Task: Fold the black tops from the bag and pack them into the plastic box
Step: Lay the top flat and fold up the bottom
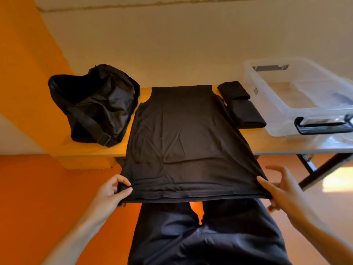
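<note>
The bag (93,104) sits at the worktop's (267,140) left. The left hand (108,192) pinches one hem corner of the unfolded black top (183,134) and the right hand (284,190) holds the other. Two folded tops (242,106) lie beside the seemingly empty plastic box (271,111), so packing remains.

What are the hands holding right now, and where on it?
The black top, by its bottom hem: the left hand pinches the left corner, the right hand holds the right corner.
</note>
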